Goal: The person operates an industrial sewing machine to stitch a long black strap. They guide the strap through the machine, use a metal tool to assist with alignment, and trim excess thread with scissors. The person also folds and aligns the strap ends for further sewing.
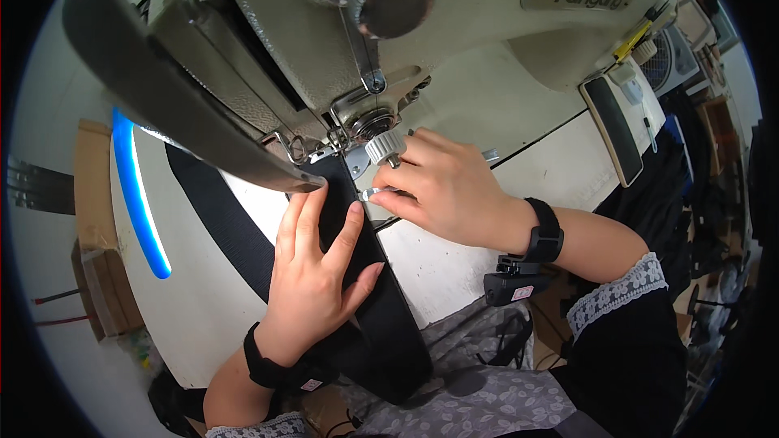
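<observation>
A broad black strap (pixel 388 308) runs from beneath the sewing machine's needle area down over the table edge toward my lap. My left hand (pixel 312 280) lies on it with the fingers spread, the fingertips close to the presser foot (pixel 331 150). Just right of the strap, my right hand (pixel 454 191) is closed in a pinch. A small silvery piece (pixel 369 193) pokes out between its thumb and forefinger and points at the strap's edge; its kind is hard to make out. Another stretch of black strap (pixel 215 211) curves away to the left.
The pale sewing machine (pixel 479 16) fills the top, its grey curved lever (pixel 187 89) reaching over the work. A phone (pixel 610 130) lies on the white table (pixel 430 268) at the right. A bright blue-edged light strip (pixel 139 195) and cardboard (pixel 97 195) are at the left.
</observation>
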A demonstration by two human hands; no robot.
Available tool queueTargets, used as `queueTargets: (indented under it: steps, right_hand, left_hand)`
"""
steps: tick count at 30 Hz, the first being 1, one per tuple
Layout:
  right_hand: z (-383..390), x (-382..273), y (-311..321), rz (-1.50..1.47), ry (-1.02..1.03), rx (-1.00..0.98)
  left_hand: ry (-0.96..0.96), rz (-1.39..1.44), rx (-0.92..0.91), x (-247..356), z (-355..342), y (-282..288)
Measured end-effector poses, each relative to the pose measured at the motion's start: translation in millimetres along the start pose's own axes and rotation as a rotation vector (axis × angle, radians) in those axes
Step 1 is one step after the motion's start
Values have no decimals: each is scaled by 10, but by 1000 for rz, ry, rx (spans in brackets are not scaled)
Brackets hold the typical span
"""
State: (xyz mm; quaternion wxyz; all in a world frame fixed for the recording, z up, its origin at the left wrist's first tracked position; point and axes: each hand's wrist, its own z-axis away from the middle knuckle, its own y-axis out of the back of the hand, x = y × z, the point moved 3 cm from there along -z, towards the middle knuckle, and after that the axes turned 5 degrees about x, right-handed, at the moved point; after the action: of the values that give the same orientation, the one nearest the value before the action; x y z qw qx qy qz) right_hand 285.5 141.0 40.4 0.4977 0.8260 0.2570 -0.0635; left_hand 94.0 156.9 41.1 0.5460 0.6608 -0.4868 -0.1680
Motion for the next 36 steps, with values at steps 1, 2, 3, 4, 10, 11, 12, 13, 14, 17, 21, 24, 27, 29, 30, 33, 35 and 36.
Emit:
queueTargets:
  steps: [1,2,3,4,10,11,12,13,14,17,21,24,27,29,30,33,35,36]
  right_hand:
    - [-1,-8,5,2,-4,-3]
    - [1,-17,13,-3,-5,-6]
    - [4,-27,24,-7,-5,-9]
    - [3,-33,29,-14,-2,-16]
    - [101,-91,104,-46,-14,-77]
    - [107,-91,100,-48,-14,-70]
    - [113,-88,92,-51,-15,-63]
    - [115,-87,82,-53,-14,-57]
    - [122,-86,75,-49,-13,-47]
    - [141,-92,70,-32,-1,-25]
    - [152,-87,71,-15,8,-19]
    - [154,-107,72,-10,3,-10]
    - [156,-104,61,-16,14,4]
    - [160,-96,62,-20,18,7]
    - [164,-93,65,-19,16,3]
    - [172,-88,65,-9,14,7]
    - [174,-102,66,-14,12,13]
    - [167,-110,68,-24,8,16]
  left_hand:
    - [3,24,-16,-20,4,-9]
    - [5,48,-31,-52,17,-25]
    - [8,71,-47,-70,25,-33]
    - [11,82,-55,-67,35,-29]
    - [42,123,-100,27,158,-17]
    - [41,125,-98,27,158,-20]
    - [42,126,-96,26,157,-24]
    - [43,127,-92,22,158,-26]
    - [45,133,-89,19,159,-30]
    - [48,140,-72,26,167,-40]
    - [43,128,-72,40,165,-42]
    - [43,118,-76,44,170,-31]
    - [42,129,-60,40,174,-34]
    - [43,137,-53,41,174,-43]
    - [44,139,-52,43,174,-49]
    - [49,147,-49,43,159,-47]
    - [52,146,-45,48,167,-45]
    - [53,142,-44,46,173,-45]
